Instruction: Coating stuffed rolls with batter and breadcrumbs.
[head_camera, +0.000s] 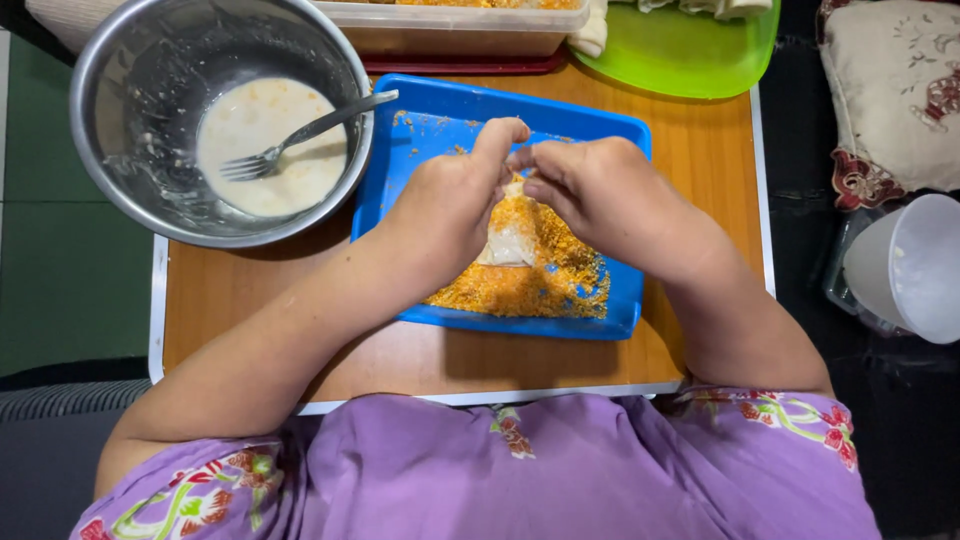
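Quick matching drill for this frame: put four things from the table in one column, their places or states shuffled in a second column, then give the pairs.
1. fork
2. pale roll
3. green tray
4. white cup

A. off the table, right side
B. resting in the metal bowl of batter
C. far edge of the table
D. on orange crumbs in the blue tray, under both hands

Pairs: 1-B, 2-D, 3-C, 4-A

Bright, even indoor light, sharp throughout.
Soft shadows fall under the forearms onto the bench (700, 170); the steel bowl (120, 110) shows mild glare; edges bend slightly.
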